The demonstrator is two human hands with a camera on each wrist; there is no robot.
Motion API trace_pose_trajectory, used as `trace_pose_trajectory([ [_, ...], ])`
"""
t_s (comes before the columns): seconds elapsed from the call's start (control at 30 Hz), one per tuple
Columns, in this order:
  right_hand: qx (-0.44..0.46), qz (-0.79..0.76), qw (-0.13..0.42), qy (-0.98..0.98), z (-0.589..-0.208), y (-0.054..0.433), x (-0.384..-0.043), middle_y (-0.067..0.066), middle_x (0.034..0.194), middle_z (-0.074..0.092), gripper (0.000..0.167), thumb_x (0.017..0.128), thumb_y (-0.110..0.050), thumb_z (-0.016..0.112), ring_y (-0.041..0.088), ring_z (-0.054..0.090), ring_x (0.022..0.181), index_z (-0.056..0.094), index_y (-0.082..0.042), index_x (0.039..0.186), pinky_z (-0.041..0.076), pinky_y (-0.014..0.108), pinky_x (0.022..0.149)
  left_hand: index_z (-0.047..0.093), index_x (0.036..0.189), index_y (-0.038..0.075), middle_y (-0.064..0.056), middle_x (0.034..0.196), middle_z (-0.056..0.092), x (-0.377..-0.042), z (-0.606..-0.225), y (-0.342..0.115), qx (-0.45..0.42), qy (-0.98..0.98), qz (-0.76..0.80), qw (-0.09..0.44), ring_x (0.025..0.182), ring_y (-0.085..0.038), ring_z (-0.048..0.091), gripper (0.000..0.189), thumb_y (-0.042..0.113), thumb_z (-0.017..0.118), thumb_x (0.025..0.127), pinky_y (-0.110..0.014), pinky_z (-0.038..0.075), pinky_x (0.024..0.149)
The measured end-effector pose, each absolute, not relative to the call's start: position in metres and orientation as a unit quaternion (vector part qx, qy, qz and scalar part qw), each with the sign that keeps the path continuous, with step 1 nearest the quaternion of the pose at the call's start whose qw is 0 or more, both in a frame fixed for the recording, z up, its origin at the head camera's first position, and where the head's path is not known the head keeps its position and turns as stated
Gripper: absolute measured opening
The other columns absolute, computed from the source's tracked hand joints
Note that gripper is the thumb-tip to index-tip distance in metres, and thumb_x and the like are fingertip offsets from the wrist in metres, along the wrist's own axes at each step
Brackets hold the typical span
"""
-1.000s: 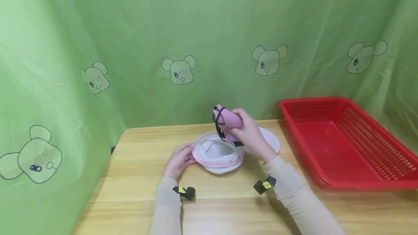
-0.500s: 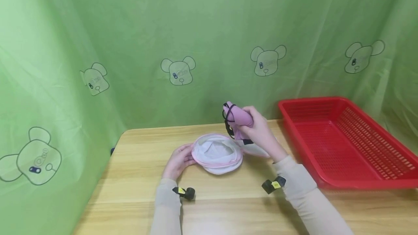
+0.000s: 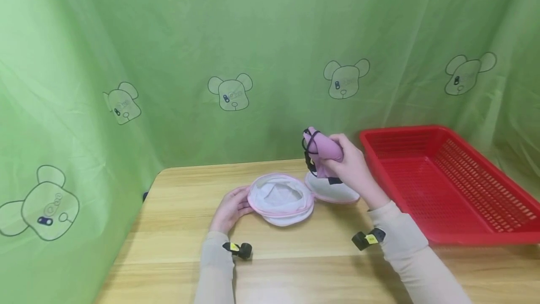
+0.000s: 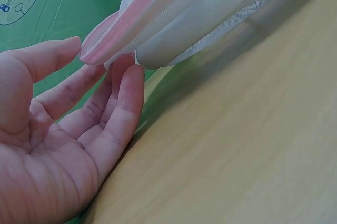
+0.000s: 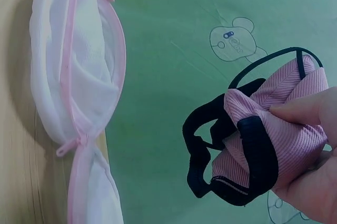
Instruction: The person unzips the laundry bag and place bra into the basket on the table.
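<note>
A white mesh laundry bag [image 3: 281,211] with pink zipper edging lies unzipped on the table, its round lid [image 3: 337,193] folded out to the right. My left hand [image 3: 231,207] holds the bag's left rim, the thumb at the pink edge and the fingers beneath, as the left wrist view shows. Raised above the lid, my right hand [image 3: 351,165] grips a bundled pink ribbed bra [image 3: 324,148] with black straps. In the right wrist view the bra's black band [image 5: 258,153] and thin loops hang out past the thumb. A zipper pull [image 5: 67,147] sits where lid and bag join.
A large red plastic basket [image 3: 415,237] stands at the right, close to my right forearm. Green curtain [image 3: 287,27] with bear-head prints surrounds the back and sides of the wooden table [image 3: 181,229]. Each wrist wears a small black camera.
My right hand has moved right and slightly up with the bra, from over the bag's opening to over the lid. The lid now shows more. My left hand keeps its place at the rim.
</note>
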State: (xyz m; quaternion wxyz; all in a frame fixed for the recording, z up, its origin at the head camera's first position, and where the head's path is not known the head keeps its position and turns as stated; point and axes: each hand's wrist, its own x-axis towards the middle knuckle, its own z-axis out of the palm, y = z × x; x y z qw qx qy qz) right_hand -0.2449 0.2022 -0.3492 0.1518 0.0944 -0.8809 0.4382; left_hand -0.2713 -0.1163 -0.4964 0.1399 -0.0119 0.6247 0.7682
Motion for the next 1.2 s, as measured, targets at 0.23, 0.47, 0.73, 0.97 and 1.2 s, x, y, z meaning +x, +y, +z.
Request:
trace_pose_trajectory([
  [0.23,0.083,0.427,0.158,-0.886,-0.347,0.215,-0.241,0.025,0.130,0.054,0.047,0.086,-0.002,0.066,0.043,0.053,0.116,0.047,-0.004,0.130,0.050,0.063,0.093,0.051,0.132,-0.003,0.000,0.091,0.070,-0.272,-0.499,-0.118,-0.007,0.624,0.769,0.141,0.082,-0.014,0.068,0.044,0.024,0.056,0.098,-0.029,0.059,0.077],
  [0.47,0.075,0.421,0.166,-0.889,-0.344,0.228,-0.238,0.026,0.130,0.054,0.048,0.086,-0.002,0.065,0.045,0.052,0.117,0.046,-0.004,0.130,0.049,0.066,0.092,0.052,0.132,-0.002,0.000,0.089,0.070,-0.272,-0.500,-0.117,-0.016,0.625,0.768,0.138,0.082,-0.014,0.067,0.043,0.024,0.056,0.098,-0.030,0.059,0.077],
  [0.73,0.072,0.404,0.186,-0.893,-0.338,0.245,-0.231,0.028,0.126,0.055,0.047,0.086,-0.001,0.065,0.046,0.053,0.111,0.046,-0.002,0.130,0.049,0.067,0.089,0.049,0.134,-0.004,0.001,0.090,0.070,-0.273,-0.501,-0.117,-0.008,0.620,0.772,0.140,0.082,-0.012,0.067,0.045,0.023,0.055,0.099,-0.029,0.059,0.077],
  [0.97,0.056,0.393,0.183,-0.900,-0.332,0.263,-0.226,0.030,0.128,0.053,0.050,0.088,-0.003,0.064,0.048,0.051,0.113,0.043,-0.002,0.133,0.048,0.069,0.089,0.051,0.132,-0.004,0.000,0.090,0.069,-0.273,-0.500,-0.116,-0.007,0.619,0.773,0.140,0.082,-0.013,0.067,0.044,0.023,0.056,0.098,-0.029,0.059,0.077],
  [1.2,0.040,0.374,0.198,-0.905,-0.329,0.282,-0.222,0.032,0.128,0.053,0.050,0.088,-0.005,0.065,0.050,0.051,0.113,0.042,0.000,0.133,0.046,0.070,0.090,0.051,0.132,-0.005,0.000,0.090,0.070,-0.273,-0.499,-0.117,-0.006,0.614,0.776,0.143,0.082,-0.013,0.067,0.045,0.023,0.057,0.098,-0.029,0.059,0.078],
])
